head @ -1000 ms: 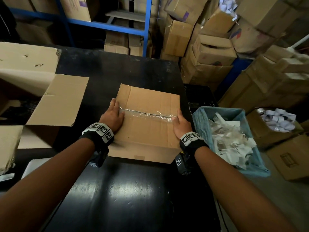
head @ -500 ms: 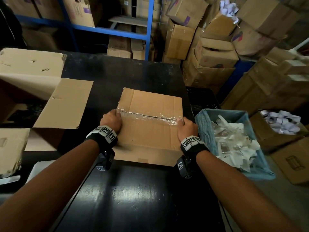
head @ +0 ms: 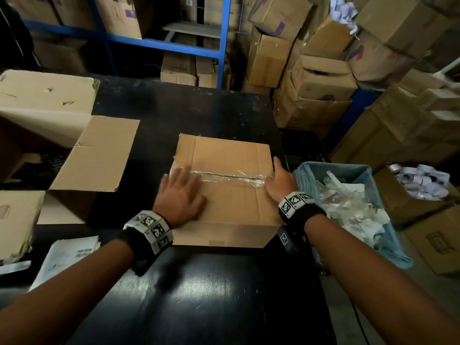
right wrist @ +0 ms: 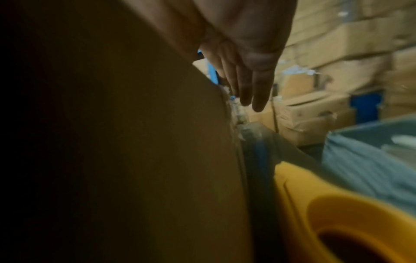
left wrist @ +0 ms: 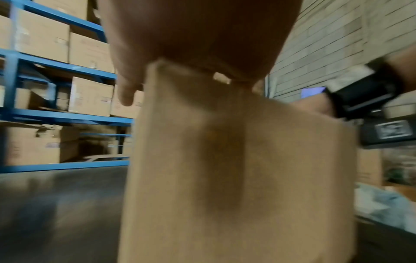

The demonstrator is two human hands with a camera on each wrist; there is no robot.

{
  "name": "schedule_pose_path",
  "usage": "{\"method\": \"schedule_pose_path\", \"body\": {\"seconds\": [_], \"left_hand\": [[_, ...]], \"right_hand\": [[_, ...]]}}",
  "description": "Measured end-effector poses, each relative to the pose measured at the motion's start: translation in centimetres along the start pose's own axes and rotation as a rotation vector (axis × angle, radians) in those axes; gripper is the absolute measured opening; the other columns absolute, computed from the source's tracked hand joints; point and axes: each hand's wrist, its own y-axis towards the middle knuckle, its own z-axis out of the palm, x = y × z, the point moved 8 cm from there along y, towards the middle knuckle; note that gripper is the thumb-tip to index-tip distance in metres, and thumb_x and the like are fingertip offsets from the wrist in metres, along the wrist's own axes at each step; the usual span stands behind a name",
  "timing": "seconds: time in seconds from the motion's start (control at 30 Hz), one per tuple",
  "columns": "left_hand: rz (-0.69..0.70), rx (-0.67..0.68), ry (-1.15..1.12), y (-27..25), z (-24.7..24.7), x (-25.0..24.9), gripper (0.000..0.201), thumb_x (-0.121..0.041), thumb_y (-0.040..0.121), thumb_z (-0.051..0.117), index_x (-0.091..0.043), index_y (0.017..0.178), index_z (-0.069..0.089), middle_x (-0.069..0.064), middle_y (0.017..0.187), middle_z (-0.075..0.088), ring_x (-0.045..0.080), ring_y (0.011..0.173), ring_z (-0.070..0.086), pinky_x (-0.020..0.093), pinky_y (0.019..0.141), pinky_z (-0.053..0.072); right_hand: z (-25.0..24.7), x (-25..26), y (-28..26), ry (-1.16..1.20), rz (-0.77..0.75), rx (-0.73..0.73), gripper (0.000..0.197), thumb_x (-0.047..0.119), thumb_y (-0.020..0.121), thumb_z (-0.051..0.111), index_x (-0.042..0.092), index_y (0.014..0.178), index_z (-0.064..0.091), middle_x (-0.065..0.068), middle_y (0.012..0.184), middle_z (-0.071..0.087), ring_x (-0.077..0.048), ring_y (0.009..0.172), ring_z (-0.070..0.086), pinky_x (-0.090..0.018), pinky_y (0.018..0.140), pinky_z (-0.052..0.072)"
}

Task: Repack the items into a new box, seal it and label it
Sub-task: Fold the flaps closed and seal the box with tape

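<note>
Head view: the closed cardboard box (head: pixel 224 190) sits mid-frame on the black table (head: pixel 189 290), clear tape (head: pixel 231 176) wrinkled along its seam. The left hand (head: pixel 180 195) lies flat, fingers spread, on its top; the right hand (head: pixel 280 181), fingers straight, presses its right edge. At right stands a blue bin (head: pixel 348 170) of scraps; at left, an open carton (head: pixel 97 153).

Left wrist view: blurred box wall (left wrist: pixel 236 169) fills the centre, palm (left wrist: pixel 202 35) above it.

Right wrist view: straight fingers (right wrist: pixel 258 89) beside the box side (right wrist: pixel 135 142); a yellow object (right wrist: pixel 337 213) sits lower right.

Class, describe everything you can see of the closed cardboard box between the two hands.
The box is plain brown corrugated cardboard, flaps shut, with wrinkled clear tape along the centre seam. It sits flat on the black table. The left hand lies flat on its top; the right hand is at its right edge. No label shows.
</note>
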Motion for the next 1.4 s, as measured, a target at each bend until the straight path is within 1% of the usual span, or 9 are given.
{"method": "schedule_pose_path", "body": {"seconds": [0.13, 0.27, 0.37, 0.53, 0.77, 0.9, 1.03, 1.2, 1.4], "left_hand": [[0.291, 0.149, 0.184, -2.0, 3.1, -4.1, 0.104, -0.085, 0.064, -0.012, -0.033, 0.148, 0.020, -0.002, 0.160, 0.008, 0.025, 0.147, 0.005, 0.055, 0.117, 0.000], [0.403, 0.112, 0.280, -1.2, 2.5, -3.1, 0.092, -0.078, 0.077, -0.009, -0.030, 0.146, 0.030, 0.005, 0.156, 0.026, 0.032, 0.143, 0.023, 0.059, 0.112, 0.012], [0.387, 0.213, 0.326, 0.9, 1.8, 0.0, 0.099, -0.081, 0.066, -0.020, -0.037, 0.149, 0.012, -0.003, 0.160, 0.005, 0.025, 0.147, 0.003, 0.054, 0.115, 0.002], [0.099, 0.048, 0.314, 5.7, -1.9, 7.0, 0.051, -0.053, 0.095, 0.030, -0.044, 0.145, 0.023, 0.003, 0.159, 0.013, 0.030, 0.144, 0.015, 0.055, 0.114, 0.019], [-0.159, 0.102, -0.036, 6.8, -1.3, 6.1, 0.073, -0.067, 0.086, 0.035, -0.026, 0.146, 0.026, 0.015, 0.156, 0.009, 0.045, 0.136, 0.025, 0.054, 0.111, 0.029], [-0.248, 0.144, -0.290, 6.0, 1.0, 5.9, 0.104, -0.075, 0.073, 0.052, -0.027, 0.151, 0.002, 0.002, 0.155, -0.027, 0.036, 0.144, 0.011, 0.046, 0.117, 0.020], [-0.242, 0.088, -0.357, 6.6, 0.2, 7.2, 0.088, -0.060, 0.083, 0.054, -0.027, 0.151, 0.010, 0.005, 0.156, -0.023, 0.037, 0.142, 0.019, 0.046, 0.115, 0.025], [-0.325, -0.011, -0.302, 6.9, -0.8, 8.5, 0.069, -0.054, 0.092, 0.041, -0.025, 0.149, 0.015, 0.016, 0.153, 0.020, 0.041, 0.129, 0.040, 0.051, 0.105, 0.038], [-0.252, 0.011, -0.397, 5.4, 0.5, 7.6, 0.090, -0.063, 0.080, 0.056, -0.030, 0.150, 0.008, 0.007, 0.156, 0.014, 0.035, 0.135, 0.035, 0.046, 0.109, 0.032]], "right_hand": [[2.1, 0.7, 0.8, -0.214, -0.142, 0.274, 0.052, 0.033, 0.103, 0.027, 0.029, 0.153, 0.014, -0.007, 0.162, -0.008, -0.027, 0.150, -0.003, -0.042, 0.118, 0.010], [2.5, -0.4, 0.2, -0.376, -0.217, 0.341, 0.056, 0.045, 0.102, 0.023, 0.028, 0.153, 0.008, 0.003, 0.162, -0.012, -0.019, 0.148, -0.016, -0.050, 0.118, 0.005], [1.7, 0.2, -0.2, -0.463, -0.255, 0.300, 0.061, 0.053, 0.099, 0.024, 0.026, 0.153, 0.015, 0.006, 0.162, 0.000, -0.017, 0.149, -0.006, -0.051, 0.119, 0.003], [0.4, 3.5, -1.8, -0.607, -0.340, 0.095, 0.051, 0.059, 0.089, 0.035, 0.029, 0.123, 0.058, 0.004, 0.133, 0.049, -0.025, 0.124, 0.040, -0.045, 0.102, 0.026], [1.2, 5.3, -3.1, -0.321, -0.445, 0.164, 0.031, 0.043, 0.088, 0.055, 0.017, 0.090, 0.071, 0.006, 0.088, 0.052, -0.017, 0.089, 0.050, -0.032, 0.081, 0.036], [-0.8, 3.5, -0.4, -0.119, -0.292, 0.195, 0.031, 0.034, 0.092, 0.055, 0.015, 0.113, 0.067, -0.006, 0.117, 0.060, -0.023, 0.109, 0.053, -0.043, 0.099, 0.042], [-1.1, 0.9, 1.9, -0.198, -0.080, 0.240, 0.055, 0.039, 0.097, 0.047, 0.021, 0.148, 0.034, -0.003, 0.159, 0.022, -0.029, 0.144, 0.023, -0.040, 0.116, 0.021], [2.1, 0.9, 0.8, 0.017, -0.025, 0.390, 0.063, 0.031, 0.097, 0.046, 0.033, 0.153, 0.015, 0.001, 0.162, 0.013, -0.023, 0.147, 0.019, -0.033, 0.117, 0.019], [1.7, -0.5, 0.9, 0.096, 0.084, 0.220, 0.070, 0.036, 0.088, 0.053, 0.039, 0.150, 0.021, -0.007, 0.146, 0.043, -0.030, 0.131, 0.042, -0.037, 0.103, 0.037]]}}
